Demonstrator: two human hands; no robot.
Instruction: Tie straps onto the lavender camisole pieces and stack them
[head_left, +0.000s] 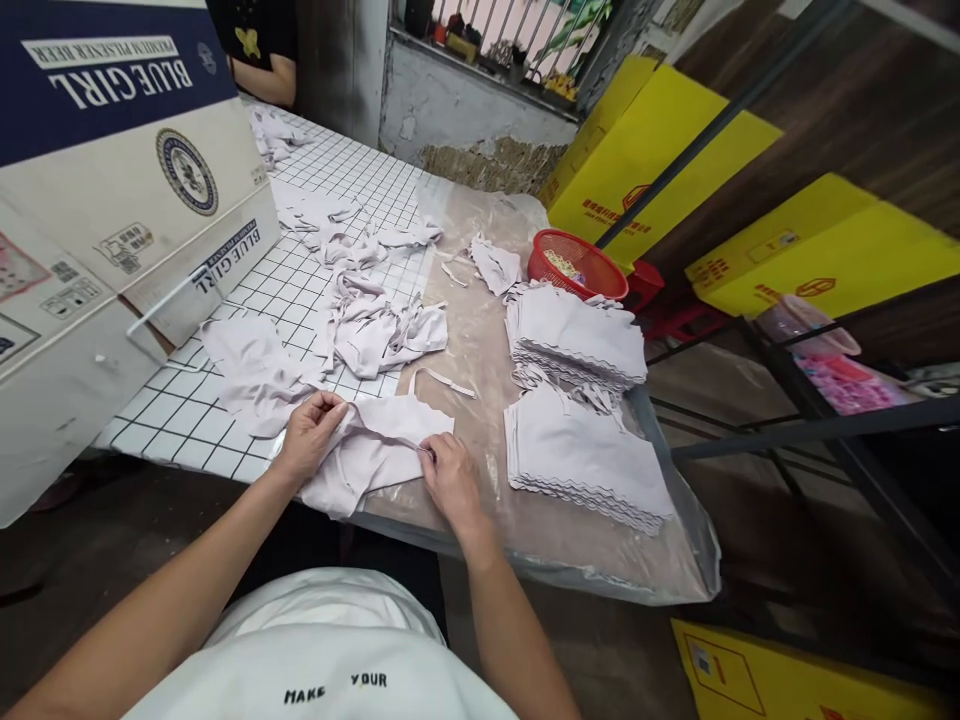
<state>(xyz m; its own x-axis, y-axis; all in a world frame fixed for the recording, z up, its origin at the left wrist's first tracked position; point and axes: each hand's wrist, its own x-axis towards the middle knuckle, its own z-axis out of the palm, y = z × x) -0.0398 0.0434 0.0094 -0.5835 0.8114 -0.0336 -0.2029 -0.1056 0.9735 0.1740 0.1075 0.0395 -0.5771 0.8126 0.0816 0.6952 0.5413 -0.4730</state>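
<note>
Between my hands, at the table's near edge, lies a pale lilac bra top (386, 425) with a thin strap stretching out behind it. My left hand (309, 440) pinches its left part, fingers closed on the cloth. At the other end, the fingers of my right hand (452, 480) are closed on the lower right edge. Just beyond my left hand spreads a loose lilac piece (259, 375), and farther back sits a crumpled heap of similar pieces (382, 335). To the right are two neat stacks of flat, scalloped-edge tops, a nearer one (585, 455) and a farther one (577, 335).
A large beer carton (112, 190) stands at the left of the grid-patterned table (165, 425). A red basket (577, 262) with small items sits behind the stacks. Dark metal shelving (825, 425) and yellow boxes (667, 150) fill the right. Another person (259, 65) is across the table.
</note>
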